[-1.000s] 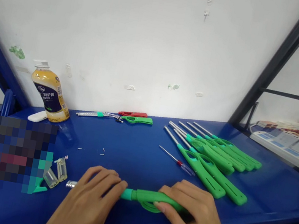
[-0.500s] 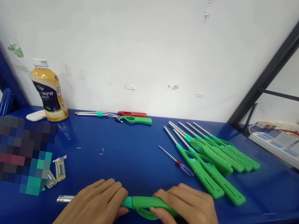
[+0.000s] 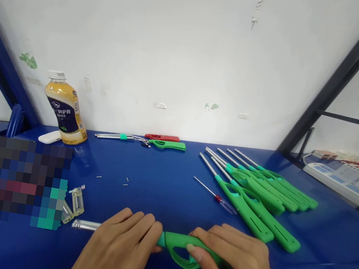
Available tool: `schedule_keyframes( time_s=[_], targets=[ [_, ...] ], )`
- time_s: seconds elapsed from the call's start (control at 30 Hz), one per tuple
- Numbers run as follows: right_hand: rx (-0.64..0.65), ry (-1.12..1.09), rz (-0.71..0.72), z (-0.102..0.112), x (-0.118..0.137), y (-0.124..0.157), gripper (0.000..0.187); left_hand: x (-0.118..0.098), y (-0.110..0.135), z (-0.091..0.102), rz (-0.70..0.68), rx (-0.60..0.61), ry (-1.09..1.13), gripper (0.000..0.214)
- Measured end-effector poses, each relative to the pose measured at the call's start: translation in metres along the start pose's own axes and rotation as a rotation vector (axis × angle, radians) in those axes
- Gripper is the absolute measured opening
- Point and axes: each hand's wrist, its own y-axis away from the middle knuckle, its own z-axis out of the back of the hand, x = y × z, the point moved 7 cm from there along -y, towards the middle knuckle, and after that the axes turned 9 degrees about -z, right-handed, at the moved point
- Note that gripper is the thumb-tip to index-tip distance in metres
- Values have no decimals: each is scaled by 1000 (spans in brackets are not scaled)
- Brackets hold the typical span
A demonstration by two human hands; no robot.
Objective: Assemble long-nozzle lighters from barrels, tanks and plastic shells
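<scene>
Both hands hold one green long-necked lighter (image 3: 181,241) level above the front of the blue table. My left hand (image 3: 121,245) is wrapped over its metal tube and teal collar; the tube's tip pokes out on the left. My right hand (image 3: 234,260) grips the green handle, thumb lying by the trigger loop. The handle's far end is hidden under that hand. Several more green lighters (image 3: 256,213) lie fanned out to the right, tubes pointing away. A screwdriver (image 3: 217,197) with a clear handle rests beside them.
Small clear fuel tanks (image 3: 77,200) lie at the left, next to a blurred-out patch. A yellow drink bottle (image 3: 65,110) stands behind. Tiny screws (image 3: 125,181) are on the table. Red and green handle shells (image 3: 167,144) and metal tubes (image 3: 111,135) lie by the wall.
Both hands still grip the lighter, which has turned slightly so its trigger loop hangs lower and shows more. The whole view has shifted a little.
</scene>
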Motion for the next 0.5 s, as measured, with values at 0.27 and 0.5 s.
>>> schedule_keyframes(
  time_s=[0.27,0.5],
  targets=[
    [19,123,254,4,18,1,17,8,0,8,138,84,304,27],
    [3,113,302,5,15,-7,14,6,-4,3,118,46,229,31]
  ],
)
